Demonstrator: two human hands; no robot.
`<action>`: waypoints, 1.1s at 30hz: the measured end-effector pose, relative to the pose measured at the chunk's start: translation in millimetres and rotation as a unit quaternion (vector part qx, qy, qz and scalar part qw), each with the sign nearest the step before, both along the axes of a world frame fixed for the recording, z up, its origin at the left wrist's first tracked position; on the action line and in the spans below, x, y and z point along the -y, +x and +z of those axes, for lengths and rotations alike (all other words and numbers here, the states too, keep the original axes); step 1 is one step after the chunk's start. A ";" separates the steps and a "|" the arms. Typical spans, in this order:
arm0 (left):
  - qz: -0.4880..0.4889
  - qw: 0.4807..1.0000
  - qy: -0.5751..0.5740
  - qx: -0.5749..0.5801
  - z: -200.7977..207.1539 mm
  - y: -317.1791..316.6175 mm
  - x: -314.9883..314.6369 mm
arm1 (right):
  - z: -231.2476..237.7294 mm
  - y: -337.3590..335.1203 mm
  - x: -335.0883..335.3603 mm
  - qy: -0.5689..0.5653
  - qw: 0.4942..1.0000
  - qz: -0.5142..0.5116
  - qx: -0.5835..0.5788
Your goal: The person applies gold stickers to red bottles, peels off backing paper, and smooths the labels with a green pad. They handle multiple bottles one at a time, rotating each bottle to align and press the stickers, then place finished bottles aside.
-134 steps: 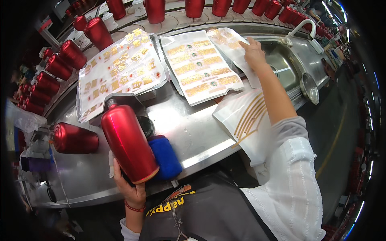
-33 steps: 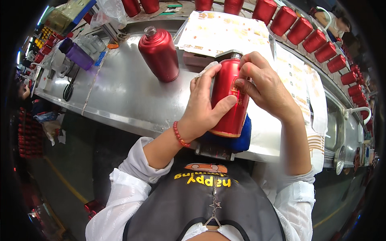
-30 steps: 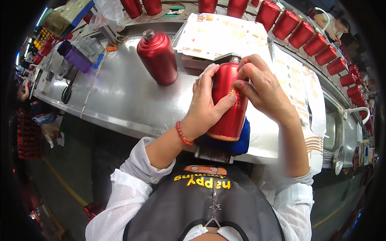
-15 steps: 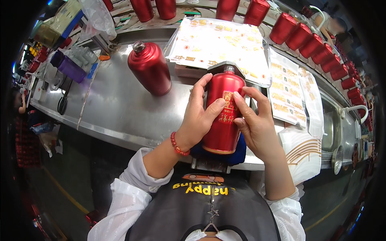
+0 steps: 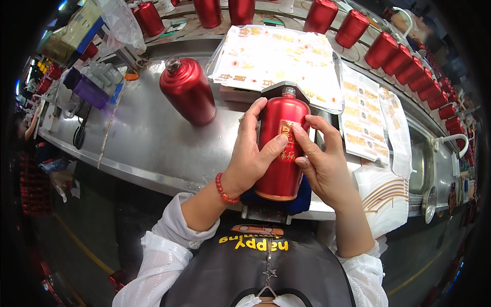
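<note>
I hold a red metallic bottle (image 5: 282, 148) upright over the front edge of the steel counter (image 5: 148, 138). My left hand (image 5: 250, 153) wraps its left side. My right hand (image 5: 319, 161) touches its right side, with the fingertips pressing on a small gold and red label (image 5: 286, 135) on the bottle's front. A blue pad (image 5: 302, 197) shows under the bottle's base. A second red bottle (image 5: 188, 91) stands alone on the counter, up and to the left.
Sheets of gold stickers (image 5: 279, 59) lie behind the bottle, and more sheets (image 5: 364, 120) to the right. A row of red bottles (image 5: 404, 53) curves along the back. A sink (image 5: 427, 163) is at the right. Purple containers (image 5: 87, 89) sit at the left.
My right hand came back from the sticker sheets to the bottle. The bottle turned more upright, and my fingers now press a label on its front.
</note>
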State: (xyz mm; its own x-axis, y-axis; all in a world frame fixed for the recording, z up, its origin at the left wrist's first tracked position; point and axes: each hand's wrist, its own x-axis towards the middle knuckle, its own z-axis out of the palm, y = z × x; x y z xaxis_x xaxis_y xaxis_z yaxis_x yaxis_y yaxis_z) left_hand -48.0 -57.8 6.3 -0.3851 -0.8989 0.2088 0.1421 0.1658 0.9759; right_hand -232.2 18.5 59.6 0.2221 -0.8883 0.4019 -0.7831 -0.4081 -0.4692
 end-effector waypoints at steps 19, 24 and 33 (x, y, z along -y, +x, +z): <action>-0.016 1.000 -0.003 0.007 -2.7 1.1 6.2 | -2.7 -0.5 -6.0 0.009 1.000 0.001 0.000; -0.039 0.998 0.023 -0.041 -1.7 0.2 2.7 | -8.3 -5.5 -8.7 0.007 1.000 0.002 0.019; -0.069 0.993 0.042 -0.081 2.8 2.9 3.3 | -7.0 -10.6 -6.4 -0.023 0.999 -0.016 0.024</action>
State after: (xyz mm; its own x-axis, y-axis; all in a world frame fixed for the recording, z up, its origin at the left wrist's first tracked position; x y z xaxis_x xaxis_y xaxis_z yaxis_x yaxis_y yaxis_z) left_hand -45.1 -61.2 9.2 -0.4741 -0.8563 0.2049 0.3134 0.0533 0.9481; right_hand -242.8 24.9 52.6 0.1732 -0.8747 0.4526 -0.7738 -0.4052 -0.4870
